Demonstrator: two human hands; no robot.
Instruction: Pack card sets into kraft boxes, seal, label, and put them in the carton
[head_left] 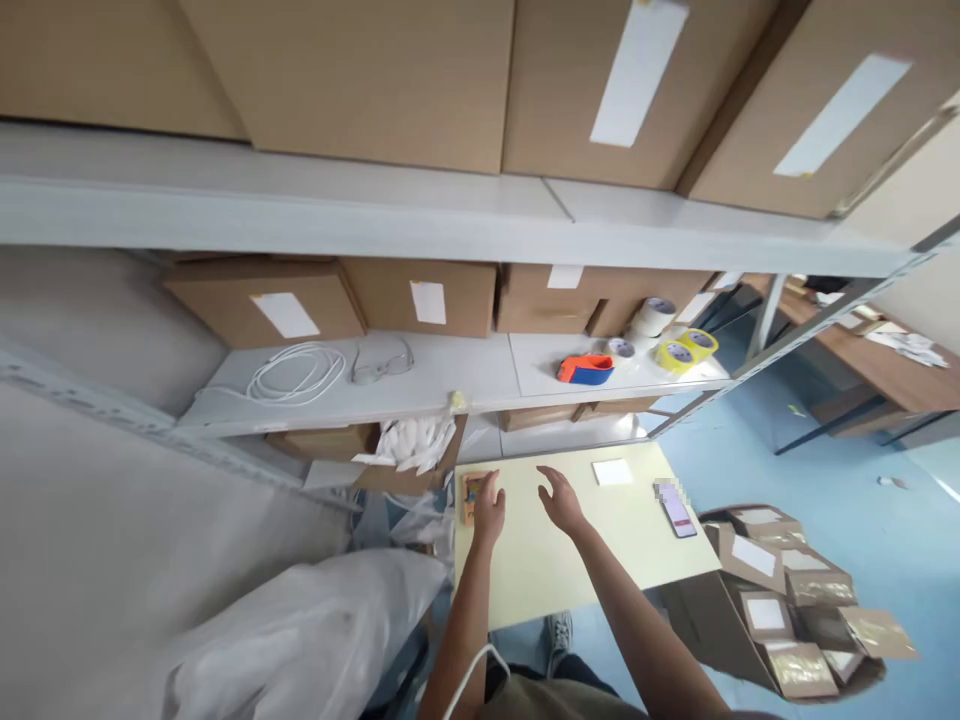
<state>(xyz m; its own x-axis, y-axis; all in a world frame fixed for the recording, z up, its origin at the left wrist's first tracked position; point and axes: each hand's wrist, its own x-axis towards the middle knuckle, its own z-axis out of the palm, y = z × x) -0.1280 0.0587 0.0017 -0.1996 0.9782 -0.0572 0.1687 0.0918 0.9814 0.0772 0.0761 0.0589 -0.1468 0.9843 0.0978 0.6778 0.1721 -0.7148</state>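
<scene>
My left hand (490, 512) is over the left part of the pale yellow table (540, 580), fingers stretched out and thumb apart, holding nothing. Right beside it is a small orange-brown box (469, 500) with coloured pieces, partly hidden by the hand; whether they touch I cannot tell. My right hand (561, 503) is above the middle of the table, bare, with its fingers spread and curving toward the left hand. Between the two hands only tabletop shows. A small white card (613, 472) lies to the right of my right hand, and a phone (677, 512) lies near the right edge.
Behind the table stands a metal shelf rack (420, 385) with cardboard boxes (420, 298), a coiled white cable (296, 375), glasses (382, 368), tape rolls (676, 355) and an orange-blue tape dispenser (586, 370). A carton of small boxes (769, 615) stands at right, white plastic sacking (322, 630) at left.
</scene>
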